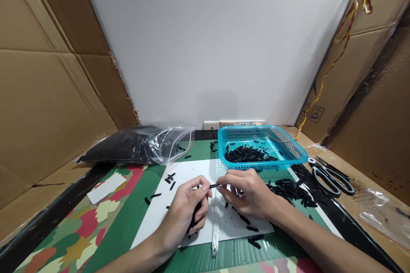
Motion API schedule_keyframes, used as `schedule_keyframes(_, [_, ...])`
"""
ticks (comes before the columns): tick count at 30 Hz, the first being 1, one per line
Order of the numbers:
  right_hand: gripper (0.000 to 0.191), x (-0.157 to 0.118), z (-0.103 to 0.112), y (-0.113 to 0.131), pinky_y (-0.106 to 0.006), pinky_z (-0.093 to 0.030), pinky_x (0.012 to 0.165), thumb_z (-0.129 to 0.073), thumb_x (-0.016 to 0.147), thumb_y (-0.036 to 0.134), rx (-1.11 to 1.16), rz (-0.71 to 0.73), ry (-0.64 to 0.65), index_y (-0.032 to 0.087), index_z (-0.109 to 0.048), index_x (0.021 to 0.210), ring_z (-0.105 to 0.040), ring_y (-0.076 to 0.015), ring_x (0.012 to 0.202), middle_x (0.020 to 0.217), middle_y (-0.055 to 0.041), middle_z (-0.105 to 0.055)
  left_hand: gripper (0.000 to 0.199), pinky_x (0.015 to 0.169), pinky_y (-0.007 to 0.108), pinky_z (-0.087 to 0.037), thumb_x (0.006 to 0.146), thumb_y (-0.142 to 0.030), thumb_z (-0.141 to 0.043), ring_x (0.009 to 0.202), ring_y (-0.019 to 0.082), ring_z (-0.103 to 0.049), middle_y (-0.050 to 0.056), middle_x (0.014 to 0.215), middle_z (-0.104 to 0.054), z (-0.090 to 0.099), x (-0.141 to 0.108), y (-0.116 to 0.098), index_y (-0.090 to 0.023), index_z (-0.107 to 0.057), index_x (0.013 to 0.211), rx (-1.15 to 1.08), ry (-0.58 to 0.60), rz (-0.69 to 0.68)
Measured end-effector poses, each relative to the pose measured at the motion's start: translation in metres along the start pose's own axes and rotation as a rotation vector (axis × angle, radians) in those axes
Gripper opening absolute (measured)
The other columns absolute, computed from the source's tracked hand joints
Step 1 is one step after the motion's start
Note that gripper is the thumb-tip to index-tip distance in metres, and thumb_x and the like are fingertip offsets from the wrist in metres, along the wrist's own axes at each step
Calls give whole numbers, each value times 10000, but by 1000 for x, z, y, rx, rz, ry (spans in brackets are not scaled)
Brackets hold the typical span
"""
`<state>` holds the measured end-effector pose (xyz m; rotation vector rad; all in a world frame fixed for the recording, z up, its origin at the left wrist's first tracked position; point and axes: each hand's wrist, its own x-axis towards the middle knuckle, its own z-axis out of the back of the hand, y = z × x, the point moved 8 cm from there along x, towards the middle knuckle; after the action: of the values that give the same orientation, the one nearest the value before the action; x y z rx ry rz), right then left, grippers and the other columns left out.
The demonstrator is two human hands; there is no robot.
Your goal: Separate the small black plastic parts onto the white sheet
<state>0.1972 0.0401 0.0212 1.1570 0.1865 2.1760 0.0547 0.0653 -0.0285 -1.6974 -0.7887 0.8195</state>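
Observation:
Between my two hands, above a white sheet (156, 213), is a small slim black piece (213, 186). My left hand (192, 204) pinches its left end between thumb and forefinger. More black pieces are tucked under the curled fingers of that hand, mostly hidden. The fingertips of my right hand (245, 192) close on the piece's right end. Under and between the hands a narrow clear plastic strip (215, 230) lies lengthwise on the sheet. Loose black pieces (244, 219) are scattered around both hands, and a heap of them (293, 192) sits beyond my right wrist.
A blue perforated basket (262, 165) with black pieces stands at the back right. Scissors (331, 179) lie right of it. A plastic bag of black material (128, 145) rests at the back left. Cardboard walls (57, 72) flank the table, and yellow wires (346, 42) hang at right.

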Motion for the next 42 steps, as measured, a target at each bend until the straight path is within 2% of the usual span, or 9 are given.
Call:
schedule_keyframes(6, [144, 0, -2, 0, -243, -373, 540, -618, 1050, 179, 10, 3, 3, 175, -761, 1031, -567, -96, 555, 782, 3, -698, 575, 326, 102, -203, 870, -736, -768, 316, 12, -238, -129, 449, -399, 0, 1, 0, -212, -536, 837, 36, -5, -33])
schedule_keyframes(23, [142, 3, 5, 3, -236, -377, 525, -628, 1049, 186, 58, -9, -71, 175, -759, 994, -566, -105, 546, 720, 4, -674, 490, 330, 109, -216, 955, -691, -695, 328, 20, -222, -129, 475, -407, 2, 1, 1, -220, -562, 929, 55, -4, -53])
schedule_keyframes(30, [192, 3, 2, 0, -253, -382, 557, -603, 1079, 204, 83, -26, -47, 175, -773, 995, -554, -120, 579, 728, -9, -706, 503, 328, 107, -217, 956, -704, -689, 323, 21, -246, -124, 480, -422, 0, 0, 1, -217, -566, 929, 31, 5, -46])
schedule_keyframes(36, [234, 1, -2, -1, -256, -419, 604, -568, 1110, 221, 95, -40, -8, 159, -779, 1032, -600, -128, 626, 789, -34, -757, 481, 332, 111, -213, 985, -687, -663, 326, 18, -238, -126, 489, -424, 2, 0, 2, -218, -565, 943, 30, 7, -50])
schedule_keyframes(42, [257, 1, -3, 3, -264, -405, 600, -515, 1136, 228, 0, -9, 18, 176, -751, 1046, -626, -131, 616, 771, -19, -752, 482, 330, 115, -212, 979, -688, -669, 328, 17, -220, -127, 488, -418, -1, -1, 0, -220, -562, 941, 27, 14, -59])
